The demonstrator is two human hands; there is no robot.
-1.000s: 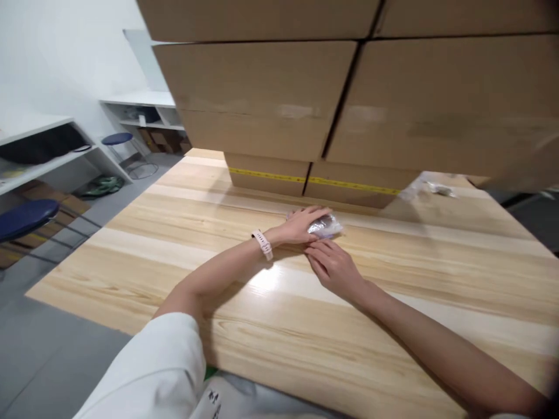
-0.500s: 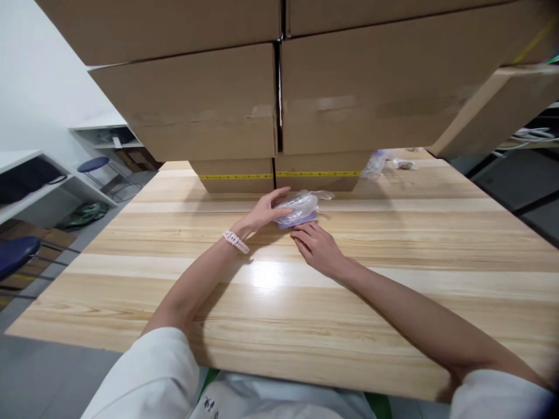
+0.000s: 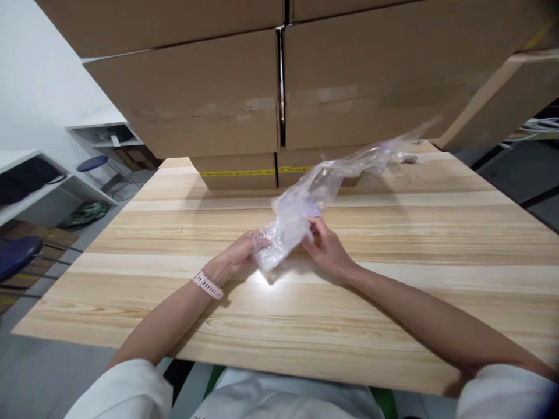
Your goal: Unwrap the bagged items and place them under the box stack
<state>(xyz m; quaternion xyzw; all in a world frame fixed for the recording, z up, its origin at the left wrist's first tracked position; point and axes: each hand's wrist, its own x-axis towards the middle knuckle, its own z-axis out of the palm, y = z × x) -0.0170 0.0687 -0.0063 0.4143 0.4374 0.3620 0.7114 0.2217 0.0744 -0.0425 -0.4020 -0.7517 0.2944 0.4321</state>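
A crumpled clear plastic bag (image 3: pixel 305 201) is held above the wooden table (image 3: pixel 393 302), stretching up and to the right. My left hand (image 3: pixel 238 259), with a pale pink watch on the wrist, pinches the bag's lower end. My right hand (image 3: pixel 325 247) grips the bag's middle from the right. A hint of something purple shows inside the plastic near my right fingers.
Stacked cardboard boxes (image 3: pixel 279 87) fill the far side of the table, the lowest with yellow tape. Small plastic scraps (image 3: pixel 406 157) lie at the far right. White shelving (image 3: pixel 39 180) and blue stools (image 3: pixel 94 164) stand on the left.
The plastic packet lay on the table under my left hand; now both hands have drawn it toward me and lifted it, and the bag has unfurled up and to the right.
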